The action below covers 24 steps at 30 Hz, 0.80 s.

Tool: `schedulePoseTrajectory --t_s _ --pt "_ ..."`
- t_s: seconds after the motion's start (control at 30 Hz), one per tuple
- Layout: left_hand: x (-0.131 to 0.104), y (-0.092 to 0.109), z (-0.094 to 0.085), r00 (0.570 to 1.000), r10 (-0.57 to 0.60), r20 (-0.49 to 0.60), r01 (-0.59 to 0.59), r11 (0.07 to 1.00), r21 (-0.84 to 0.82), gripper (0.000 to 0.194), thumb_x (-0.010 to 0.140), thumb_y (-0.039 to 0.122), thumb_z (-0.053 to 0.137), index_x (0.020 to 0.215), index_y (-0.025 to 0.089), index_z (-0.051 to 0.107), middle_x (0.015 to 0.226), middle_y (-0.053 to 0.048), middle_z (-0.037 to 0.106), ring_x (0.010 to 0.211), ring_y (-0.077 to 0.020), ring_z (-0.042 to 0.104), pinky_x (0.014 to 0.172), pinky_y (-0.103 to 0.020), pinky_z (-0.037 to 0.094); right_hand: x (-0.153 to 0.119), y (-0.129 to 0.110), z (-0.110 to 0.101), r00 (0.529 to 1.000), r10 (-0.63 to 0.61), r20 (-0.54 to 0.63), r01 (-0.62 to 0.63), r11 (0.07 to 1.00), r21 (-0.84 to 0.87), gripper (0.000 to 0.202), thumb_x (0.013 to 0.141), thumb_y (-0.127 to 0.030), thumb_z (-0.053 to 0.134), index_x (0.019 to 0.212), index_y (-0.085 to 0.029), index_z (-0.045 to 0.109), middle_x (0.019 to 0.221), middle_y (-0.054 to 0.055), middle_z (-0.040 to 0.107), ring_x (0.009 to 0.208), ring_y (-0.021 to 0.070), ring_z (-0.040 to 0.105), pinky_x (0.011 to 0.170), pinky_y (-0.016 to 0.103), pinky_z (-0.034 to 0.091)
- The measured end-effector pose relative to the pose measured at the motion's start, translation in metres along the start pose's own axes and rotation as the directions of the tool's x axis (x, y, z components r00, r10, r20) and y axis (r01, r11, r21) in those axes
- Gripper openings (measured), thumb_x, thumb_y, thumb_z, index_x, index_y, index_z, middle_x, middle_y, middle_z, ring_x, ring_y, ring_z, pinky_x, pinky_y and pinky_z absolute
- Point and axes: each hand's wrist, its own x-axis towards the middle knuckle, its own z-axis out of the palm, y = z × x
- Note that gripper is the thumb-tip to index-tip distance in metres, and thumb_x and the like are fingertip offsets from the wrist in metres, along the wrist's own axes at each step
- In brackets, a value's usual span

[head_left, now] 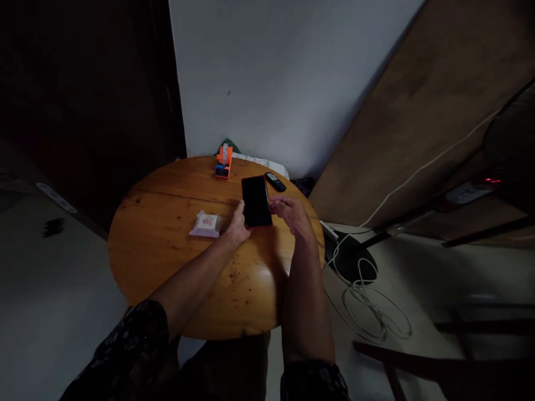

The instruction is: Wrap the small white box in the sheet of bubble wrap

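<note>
A tablet (256,200) with a dark screen and a red rim is tilted over the round wooden table. My left hand (238,224) grips its lower left edge, thumb along the side. Beside the right edge is my right hand (291,213), its fingers bent and apart; whether they touch the rim is hard to tell. A small black handset (275,181) lies just beyond the tablet's upper right corner. Left of my left hand rests a small packet (205,224) in clear wrap with a pale label.
An orange tape dispenser (224,161) stands near the far edge of the wooden table (167,262), close to the wall (271,78). On the floor at right lie a coiled white cable (368,303) and a black stand base (355,267). Dark furniture (418,362) fills the lower right.
</note>
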Motion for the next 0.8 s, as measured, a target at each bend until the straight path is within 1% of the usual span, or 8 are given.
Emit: schedulePoseTrajectory --t_s 0.1,0.23,0.33,0.43,0.5,0.63,0.73,0.8 --pt "-0.002 -0.001 0.001 0.999 0.020 0.036 -0.019 1.000 -0.017 0.049 0.101 0.050 0.042 0.122 0.014 0.068 0.093 -0.009 0.079 0.092 -0.0252 0.076 0.089 -0.039 0.059 0.000 -0.001 0.006 0.999 -0.028 -0.015 0.029 0.998 0.049 0.020 0.070 -0.026 0.055 0.082 -0.019 0.070 0.065 -0.001 0.064 0.062 0.0151 0.059 0.067 0.029 0.052" --pt "-0.002 -0.002 0.002 0.999 0.053 -0.005 -0.053 0.998 -0.021 0.045 0.104 0.044 0.040 0.120 0.014 0.069 0.087 -0.008 0.079 0.079 -0.0218 0.076 0.083 -0.036 0.061 0.003 0.003 0.006 0.999 -0.052 -0.006 0.052 0.998 0.029 0.024 0.070 -0.026 0.056 0.084 -0.018 0.073 0.065 -0.001 0.065 0.063 0.0155 0.060 0.067 0.029 0.053" --pt "0.003 -0.005 -0.002 0.993 0.112 -0.040 -0.113 0.993 -0.034 0.034 0.102 0.036 0.049 0.118 0.014 0.069 0.090 -0.006 0.079 0.076 -0.0176 0.075 0.080 -0.030 0.060 0.004 0.008 0.005 0.993 -0.114 -0.020 0.111 0.988 -0.109 0.027 0.075 -0.027 0.056 0.090 -0.017 0.076 0.074 0.002 0.071 0.071 0.0177 0.065 0.075 0.032 0.055" --pt "0.009 -0.007 -0.008 0.989 0.146 -0.014 -0.146 0.988 -0.047 0.030 0.101 0.034 0.052 0.118 0.015 0.068 0.097 -0.006 0.079 0.080 -0.0166 0.075 0.080 -0.028 0.060 0.004 0.010 0.006 0.979 -0.196 -0.060 0.169 0.937 -0.306 0.030 0.080 -0.028 0.055 0.097 -0.017 0.077 0.084 0.004 0.075 0.083 0.0203 0.068 0.083 0.034 0.054" --pt "0.011 -0.007 -0.010 0.989 0.145 -0.008 -0.145 0.988 -0.052 0.031 0.100 0.036 0.055 0.120 0.016 0.068 0.098 -0.006 0.079 0.082 -0.0172 0.076 0.080 -0.028 0.060 0.004 0.009 0.006 0.975 -0.212 -0.069 0.176 0.921 -0.348 0.030 0.081 -0.029 0.055 0.097 -0.017 0.077 0.085 0.004 0.075 0.085 0.0208 0.068 0.084 0.034 0.054" --pt "0.009 -0.003 -0.009 0.994 0.111 0.015 -0.110 0.992 -0.060 0.032 0.100 0.036 0.053 0.117 0.014 0.069 0.092 -0.007 0.079 0.082 -0.0192 0.076 0.082 -0.030 0.060 0.005 0.008 0.007 0.986 -0.152 -0.068 0.141 0.979 -0.151 0.027 0.077 -0.034 0.056 0.087 -0.017 0.075 0.079 0.002 0.072 0.077 0.0185 0.066 0.076 0.031 0.054" --pt "0.005 -0.001 -0.008 0.995 0.063 0.077 -0.060 0.997 -0.038 0.036 0.101 0.039 0.051 0.114 0.012 0.071 0.090 -0.009 0.079 0.083 -0.0215 0.076 0.085 -0.034 0.060 0.005 0.007 0.009 0.992 -0.087 -0.091 0.089 0.996 0.018 0.022 0.075 -0.036 0.057 0.077 -0.018 0.070 0.074 0.002 0.069 0.074 0.0175 0.064 0.072 0.029 0.054" --pt "0.003 -0.001 -0.007 0.992 0.043 0.116 -0.040 0.999 -0.024 0.038 0.100 0.040 0.051 0.114 0.012 0.071 0.093 -0.010 0.080 0.088 -0.0231 0.076 0.090 -0.036 0.059 0.003 0.006 0.010 0.994 -0.053 -0.100 0.060 0.996 0.063 0.021 0.074 -0.037 0.056 0.074 -0.019 0.067 0.072 0.001 0.068 0.073 0.0174 0.064 0.070 0.029 0.053"
